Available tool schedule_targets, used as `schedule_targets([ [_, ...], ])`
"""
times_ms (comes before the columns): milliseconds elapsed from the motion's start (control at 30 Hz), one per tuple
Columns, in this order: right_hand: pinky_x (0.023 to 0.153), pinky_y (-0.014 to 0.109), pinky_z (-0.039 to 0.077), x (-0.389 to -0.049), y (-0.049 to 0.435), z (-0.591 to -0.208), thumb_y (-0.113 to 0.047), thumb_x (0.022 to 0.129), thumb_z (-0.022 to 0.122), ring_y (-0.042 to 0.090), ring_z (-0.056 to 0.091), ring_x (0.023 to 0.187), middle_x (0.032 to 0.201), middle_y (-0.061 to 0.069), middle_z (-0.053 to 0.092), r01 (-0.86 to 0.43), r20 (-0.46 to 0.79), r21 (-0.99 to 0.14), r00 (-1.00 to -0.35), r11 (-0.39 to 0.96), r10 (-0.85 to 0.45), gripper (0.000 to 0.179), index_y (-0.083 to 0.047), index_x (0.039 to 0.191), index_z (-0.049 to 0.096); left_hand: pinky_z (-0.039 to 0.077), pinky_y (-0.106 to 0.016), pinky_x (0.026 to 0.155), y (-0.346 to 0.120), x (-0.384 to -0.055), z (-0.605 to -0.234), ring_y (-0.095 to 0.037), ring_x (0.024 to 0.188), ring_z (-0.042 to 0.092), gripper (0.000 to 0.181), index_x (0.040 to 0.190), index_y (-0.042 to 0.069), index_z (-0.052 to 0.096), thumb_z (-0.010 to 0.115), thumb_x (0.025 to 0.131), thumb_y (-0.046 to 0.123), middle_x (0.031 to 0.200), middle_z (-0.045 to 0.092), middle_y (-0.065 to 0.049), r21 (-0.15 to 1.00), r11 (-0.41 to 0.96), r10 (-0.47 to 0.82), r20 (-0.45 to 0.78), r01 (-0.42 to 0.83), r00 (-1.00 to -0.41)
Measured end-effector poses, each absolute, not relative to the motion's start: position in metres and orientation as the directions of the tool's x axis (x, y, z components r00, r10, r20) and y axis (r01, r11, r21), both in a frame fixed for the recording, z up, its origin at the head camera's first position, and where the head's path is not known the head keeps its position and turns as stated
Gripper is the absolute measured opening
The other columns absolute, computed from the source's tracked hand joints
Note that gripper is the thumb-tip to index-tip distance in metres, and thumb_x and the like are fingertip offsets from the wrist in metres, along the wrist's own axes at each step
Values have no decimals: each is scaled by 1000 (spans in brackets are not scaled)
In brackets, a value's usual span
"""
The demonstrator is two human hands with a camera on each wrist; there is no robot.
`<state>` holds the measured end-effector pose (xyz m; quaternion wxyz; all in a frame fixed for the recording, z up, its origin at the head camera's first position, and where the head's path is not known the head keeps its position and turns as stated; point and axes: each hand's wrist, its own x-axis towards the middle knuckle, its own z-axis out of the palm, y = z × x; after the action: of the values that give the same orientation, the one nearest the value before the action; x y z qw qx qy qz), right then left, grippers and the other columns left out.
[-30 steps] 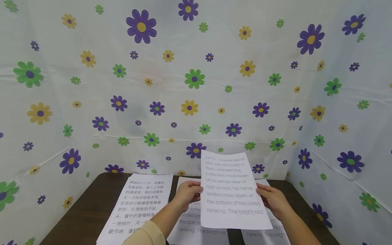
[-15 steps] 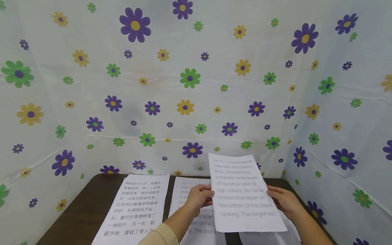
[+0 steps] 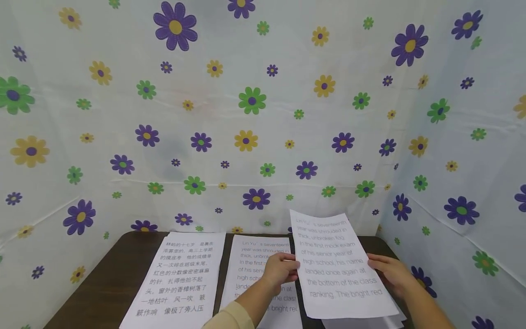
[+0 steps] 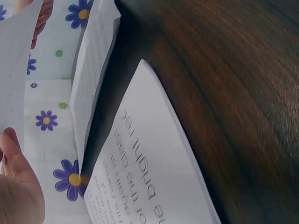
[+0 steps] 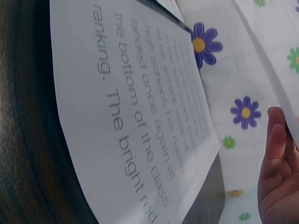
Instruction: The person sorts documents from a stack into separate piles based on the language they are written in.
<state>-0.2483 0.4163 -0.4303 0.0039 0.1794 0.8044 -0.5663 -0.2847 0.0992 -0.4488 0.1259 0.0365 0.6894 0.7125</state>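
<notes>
A printed sheet of paper (image 3: 337, 269) with English text hangs tilted above the right side of the table, its top edge bowed. My left hand (image 3: 280, 270) pinches its left edge between thumb and fingers. On the opposite edge my right hand (image 3: 390, 272) pinches it at about the same height. Below the raised sheet lies a right-hand stack of paper (image 5: 135, 112), mostly hidden in the head view. The middle stack of English pages (image 3: 263, 246) lies partly behind my left hand and forearm.
A stack of pages with Chinese text (image 3: 176, 274) lies on the left of the dark wooden table (image 3: 94, 278). A white flowered cloth (image 3: 222, 119) hangs behind the table and along both sides.
Both hands have carried the sheet to the right, from over the gap between middle and right stacks to over the right stack. More of the middle stack shows. The head view has shifted slightly.
</notes>
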Motion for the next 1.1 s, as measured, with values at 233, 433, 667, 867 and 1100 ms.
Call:
schedule_targets([
  [233,73,36,57,-243,427,-435,-24,93,65,18,66,83,100,5,72,330,-244,-901,-922,280,300,60,6,140,46,58,-21,62,111,-282,-454,-11,68,64,29,113,1,65,68,86,10,86,66,-7,990,8,236,-138,-140,-962],
  [433,72,36,57,-244,434,-445,-25,92,66,17,66,82,103,8,73,330,-234,-895,-921,301,312,57,5,138,50,58,-20,60,121,-282,-464,-10,66,64,28,112,0,65,68,85,8,88,65,-6,988,28,236,-155,-153,-959],
  [667,70,34,56,-248,440,-458,-25,90,68,18,65,86,108,15,71,369,-241,-870,-897,327,371,56,4,135,53,58,-21,60,130,-281,-475,-11,68,63,25,109,-1,65,68,86,5,86,65,-7,981,35,245,-193,-190,-950],
  [867,71,34,56,-247,439,-466,-26,90,67,23,65,93,114,22,68,354,-210,-850,-907,389,366,55,6,133,54,58,-21,59,135,-281,-486,-11,65,63,23,108,-1,66,67,86,4,81,65,-7,975,61,249,-222,-214,-943],
  [1100,67,33,56,-246,442,-478,-19,91,65,18,66,80,103,18,71,371,-213,-851,-891,372,402,49,7,131,55,58,-22,58,143,-281,-496,-11,64,64,21,106,1,66,67,86,4,79,65,-6,970,82,248,-241,-228,-938],
])
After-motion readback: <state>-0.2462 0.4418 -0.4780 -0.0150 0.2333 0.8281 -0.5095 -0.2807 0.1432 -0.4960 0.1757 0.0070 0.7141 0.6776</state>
